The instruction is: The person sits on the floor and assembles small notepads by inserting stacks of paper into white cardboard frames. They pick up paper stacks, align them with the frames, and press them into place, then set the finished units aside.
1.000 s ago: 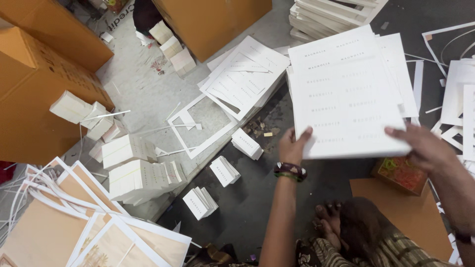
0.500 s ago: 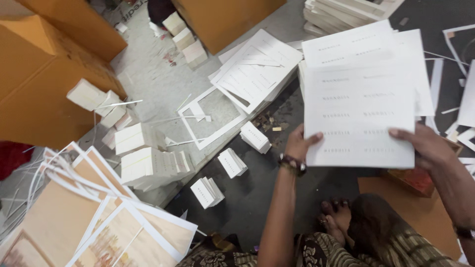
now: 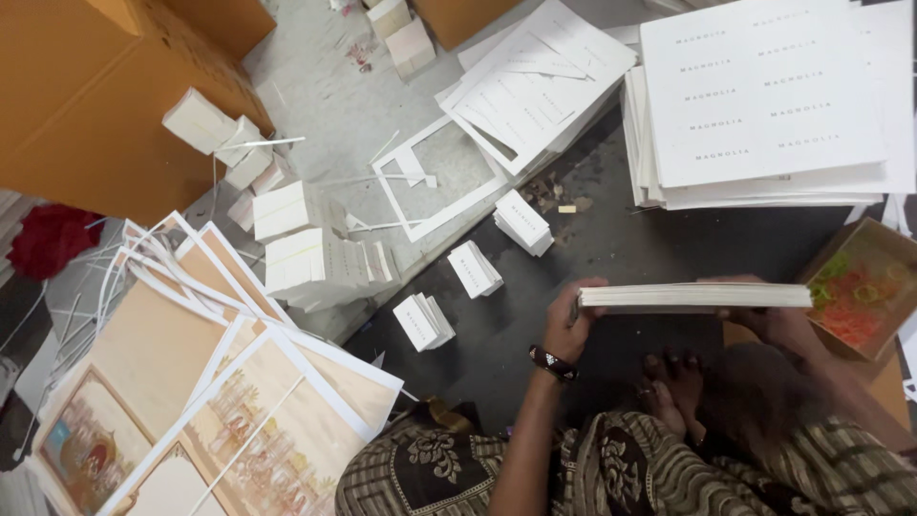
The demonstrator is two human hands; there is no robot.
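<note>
Held item: stack of white card sheets (image 3: 695, 296), seen edge-on and held level, so only its thin layered side shows; edges squared up, no print visible from this angle.
Position of item: above the dark floor mat (image 3: 611, 239), in front of the person's lap, below the larger pile of printed sheets (image 3: 764, 105) at upper right.
Left hand (image 3: 573, 320): grips the left end of the stack; fingers curled narrowly round the edge, thumb on the near side. Dark beaded wristband (image 3: 552, 363) on the wrist; forearm rises from the bottom of the view.
Right hand (image 3: 778, 320): supports the right end from beneath; fingers closed on the stack, mostly hidden under it, so the exact fingertip spread cannot be told.
Feet (image 3: 673, 382): bare, tucked on the mat just under the stack.
Container 1: small brown cardboard tray (image 3: 821, 263) at far right, just beside the right hand; holds a loose tangle of orange, red and green rubber bands (image 3: 850, 306).
Container 2: large brown carton (image 3: 95, 105) at upper left; contents not visible.
Loose stock: small white card bundles (image 3: 473, 269) on the mat; larger white bundles (image 3: 315, 268) near the carton.
Other: picture prints with white borders (image 3: 220, 382) fanned at lower left; empty white offcut frame (image 3: 439, 182) on the grey floor.
</note>
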